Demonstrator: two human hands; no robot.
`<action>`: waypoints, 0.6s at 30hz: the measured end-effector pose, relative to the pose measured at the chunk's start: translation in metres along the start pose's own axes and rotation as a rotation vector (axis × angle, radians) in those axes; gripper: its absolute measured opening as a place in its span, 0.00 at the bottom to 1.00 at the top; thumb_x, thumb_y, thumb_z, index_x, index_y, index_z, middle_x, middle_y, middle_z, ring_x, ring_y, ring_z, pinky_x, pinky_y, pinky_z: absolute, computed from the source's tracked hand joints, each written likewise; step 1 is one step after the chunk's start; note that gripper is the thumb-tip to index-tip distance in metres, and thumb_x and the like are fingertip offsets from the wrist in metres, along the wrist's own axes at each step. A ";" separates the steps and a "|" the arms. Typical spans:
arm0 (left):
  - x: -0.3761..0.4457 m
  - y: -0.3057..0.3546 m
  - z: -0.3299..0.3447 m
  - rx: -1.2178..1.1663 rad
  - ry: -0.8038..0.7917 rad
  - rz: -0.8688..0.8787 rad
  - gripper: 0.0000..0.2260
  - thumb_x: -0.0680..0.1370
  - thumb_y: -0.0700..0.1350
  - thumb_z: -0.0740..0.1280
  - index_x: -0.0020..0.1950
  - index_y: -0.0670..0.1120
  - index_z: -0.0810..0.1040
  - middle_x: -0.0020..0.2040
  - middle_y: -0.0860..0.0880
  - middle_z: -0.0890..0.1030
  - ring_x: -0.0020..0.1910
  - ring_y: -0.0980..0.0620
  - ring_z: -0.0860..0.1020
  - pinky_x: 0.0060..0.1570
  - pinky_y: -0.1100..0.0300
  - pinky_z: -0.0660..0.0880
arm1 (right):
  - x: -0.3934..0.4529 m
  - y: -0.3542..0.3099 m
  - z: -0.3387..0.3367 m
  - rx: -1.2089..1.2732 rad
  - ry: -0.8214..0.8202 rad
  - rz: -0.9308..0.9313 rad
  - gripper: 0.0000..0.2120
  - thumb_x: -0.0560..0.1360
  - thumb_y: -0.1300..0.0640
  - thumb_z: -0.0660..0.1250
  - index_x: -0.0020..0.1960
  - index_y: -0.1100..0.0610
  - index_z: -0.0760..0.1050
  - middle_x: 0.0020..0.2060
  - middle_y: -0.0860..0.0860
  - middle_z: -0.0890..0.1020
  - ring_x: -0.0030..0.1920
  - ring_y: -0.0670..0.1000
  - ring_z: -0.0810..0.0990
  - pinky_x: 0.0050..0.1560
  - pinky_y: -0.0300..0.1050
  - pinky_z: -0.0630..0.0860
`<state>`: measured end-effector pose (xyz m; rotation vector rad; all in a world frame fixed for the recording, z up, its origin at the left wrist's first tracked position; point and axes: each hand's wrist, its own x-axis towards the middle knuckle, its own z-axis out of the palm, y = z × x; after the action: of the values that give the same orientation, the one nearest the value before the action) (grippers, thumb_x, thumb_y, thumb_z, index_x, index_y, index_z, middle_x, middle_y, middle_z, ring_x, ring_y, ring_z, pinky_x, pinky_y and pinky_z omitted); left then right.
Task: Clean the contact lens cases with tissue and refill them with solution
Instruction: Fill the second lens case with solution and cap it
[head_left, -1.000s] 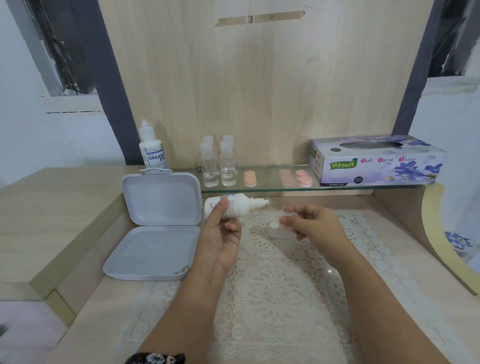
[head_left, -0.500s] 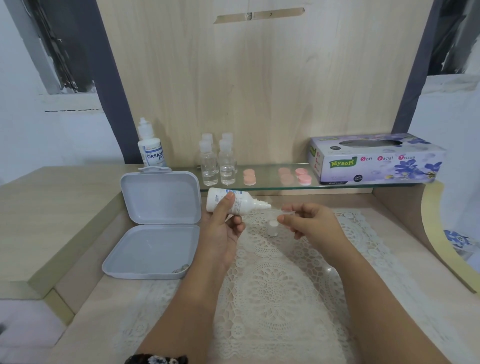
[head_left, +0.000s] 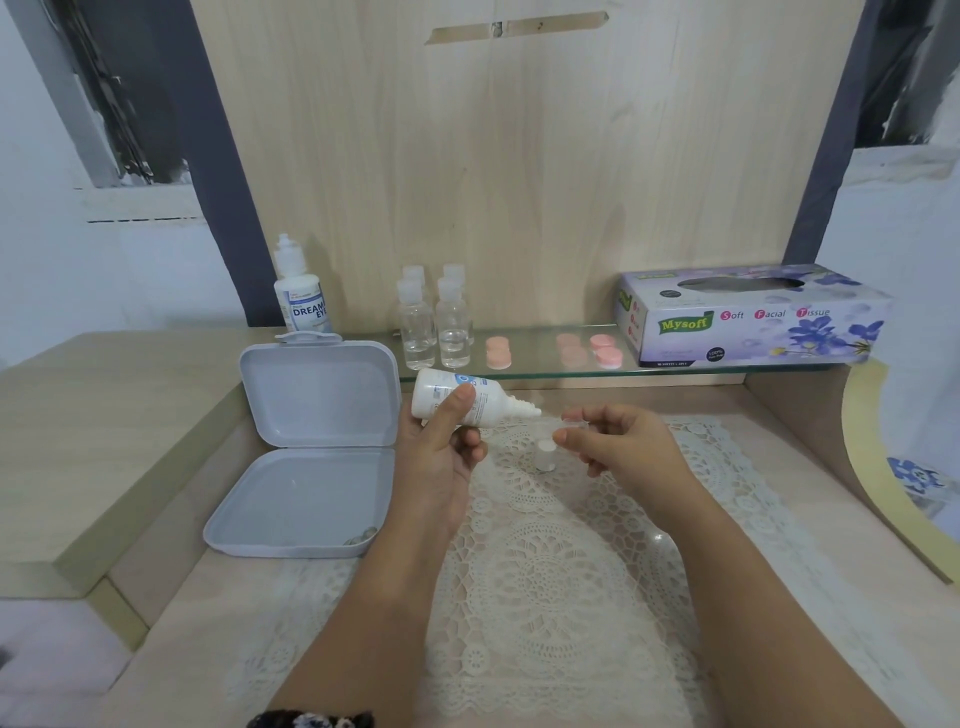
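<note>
Solution bottle tilted toward clear lens case above lace mat

Left hand (head_left: 441, 457) is grasping the solution bottle (head_left: 457, 397), nozzle pointing right; right hand (head_left: 618, 447) is pinching the clear lens case (head_left: 569, 425); white cap (head_left: 544, 456) is standing beneath.

Head view, down over near desk (head_left: 156, 426)

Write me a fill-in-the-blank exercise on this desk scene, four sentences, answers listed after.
1. The left hand holds the white solution bottle tipped on its side with its nozzle pointing toward the ____ hand.
2. The white hinged box beside the lace mat has its lid ____.
3. The tissue box sits on the ____ shelf.
4. The small white cap stands on the ____ mat.

Missing words: right; open; glass; lace
</note>
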<state>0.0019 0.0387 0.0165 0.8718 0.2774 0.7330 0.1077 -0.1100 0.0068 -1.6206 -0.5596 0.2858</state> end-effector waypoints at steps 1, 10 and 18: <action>0.000 0.000 0.000 0.001 -0.003 0.004 0.12 0.72 0.41 0.71 0.53 0.46 0.73 0.39 0.48 0.78 0.27 0.55 0.69 0.24 0.65 0.68 | 0.000 0.000 0.000 0.000 -0.001 -0.001 0.10 0.68 0.59 0.76 0.50 0.56 0.82 0.31 0.53 0.77 0.31 0.49 0.75 0.38 0.44 0.76; -0.001 0.002 0.002 0.007 -0.005 0.031 0.14 0.74 0.41 0.70 0.58 0.44 0.72 0.38 0.48 0.79 0.27 0.56 0.70 0.24 0.65 0.68 | 0.001 0.000 0.000 0.002 -0.004 0.007 0.10 0.68 0.59 0.77 0.49 0.55 0.82 0.32 0.54 0.78 0.30 0.49 0.75 0.39 0.45 0.76; -0.002 0.002 0.003 0.022 -0.007 0.027 0.10 0.73 0.40 0.70 0.50 0.47 0.73 0.37 0.49 0.79 0.26 0.56 0.69 0.23 0.65 0.69 | -0.001 -0.002 0.000 0.003 -0.005 0.001 0.10 0.69 0.60 0.76 0.50 0.57 0.82 0.32 0.54 0.77 0.28 0.47 0.74 0.35 0.39 0.75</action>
<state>0.0013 0.0361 0.0197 0.8998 0.2685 0.7532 0.1063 -0.1099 0.0091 -1.6180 -0.5618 0.2915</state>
